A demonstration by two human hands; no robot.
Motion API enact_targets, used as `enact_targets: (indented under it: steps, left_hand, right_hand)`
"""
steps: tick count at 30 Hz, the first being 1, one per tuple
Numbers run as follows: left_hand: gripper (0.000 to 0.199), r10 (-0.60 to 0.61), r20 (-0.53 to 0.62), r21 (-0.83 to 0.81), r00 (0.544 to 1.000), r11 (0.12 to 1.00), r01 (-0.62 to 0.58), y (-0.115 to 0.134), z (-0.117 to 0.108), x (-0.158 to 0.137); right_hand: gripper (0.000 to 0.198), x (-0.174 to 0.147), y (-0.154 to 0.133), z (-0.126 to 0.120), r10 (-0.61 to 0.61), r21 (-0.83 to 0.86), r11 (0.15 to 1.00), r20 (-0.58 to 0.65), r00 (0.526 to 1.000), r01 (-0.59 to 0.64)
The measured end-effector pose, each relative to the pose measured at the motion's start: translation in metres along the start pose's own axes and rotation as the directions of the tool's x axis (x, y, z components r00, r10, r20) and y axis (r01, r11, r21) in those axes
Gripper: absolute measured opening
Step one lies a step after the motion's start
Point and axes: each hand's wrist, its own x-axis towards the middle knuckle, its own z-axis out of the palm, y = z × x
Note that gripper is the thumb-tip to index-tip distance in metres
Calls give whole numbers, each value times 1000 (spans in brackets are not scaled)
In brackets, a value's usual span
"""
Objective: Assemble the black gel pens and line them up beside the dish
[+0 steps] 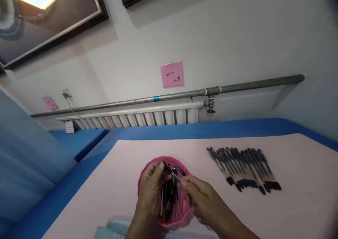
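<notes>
Read "252" above smaller handwriting on pink wall note (pixel 172 74). Found black pen (pixel 168 169), paler toward one end, pinched between left hand (pixel 151 189) and right hand (pixel 198 196), over pink basket (pixel 185 218).

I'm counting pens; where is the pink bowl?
Head view: the pink bowl sits low centre on the sheet, beneath the left hand and right hand, left of the pen row.

Two hands (pixel 150 191) (pixel 198 198), one basket (pixel 185 216), two wall notes (pixel 172 74) (pixel 50 103), one radiator (pixel 148 119), many pens (pixel 245 167) (too overlapped to count)
</notes>
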Motion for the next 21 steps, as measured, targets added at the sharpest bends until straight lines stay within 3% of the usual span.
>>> enact_targets:
  steps: [2,4,6,7,10,12,15,17,19,21]
  left_hand:
    - [23,5,-28,5,1000,1000,-5,0,0,0]
    - [23,2,-31,-4,1000,1000,-2,0,0,0]
    - [22,-3,-3,-17,1000,1000,3,-1,1,-1]
    - [21,-1,11,-24,1000,1000,1,-1,2,-1]
    - [20,9,29,-37,1000,999,-8,-2,2,-1]
    - [22,8,8,-41,1000,999,-7,-3,2,0]
    - [23,5,-29,-46,1000,999,-6,-5,2,0]
    - [22,3,-16,-55,1000,998,-4,-5,2,0]
    - [20,2,14,-72,1000,997,-1,-5,2,0]
    - [19,-3,33,-75,999,997,5,-5,2,0]
  right_hand:
    - [9,-1,1,0,-111,-55,993,-55,992,108]
    - [6,-2,1,0,-276,-167,952,-103,956,257]
    - [17,-3,1,-1,-316,-190,937,-100,944,293]
    - [23,-2,0,-1,-265,-144,957,-91,960,250]
    - [28,0,-4,1,45,91,995,-1,999,-45]
    - [20,1,-4,2,76,130,988,8,997,-77]
    - [7,1,0,1,-209,-82,976,-86,974,202]
    - [10,0,1,-1,-326,-204,931,-98,940,302]
    - [21,0,-1,-1,-243,-163,960,-80,967,228]
    - [29,1,-4,0,7,-4,1000,-2,1000,-7]
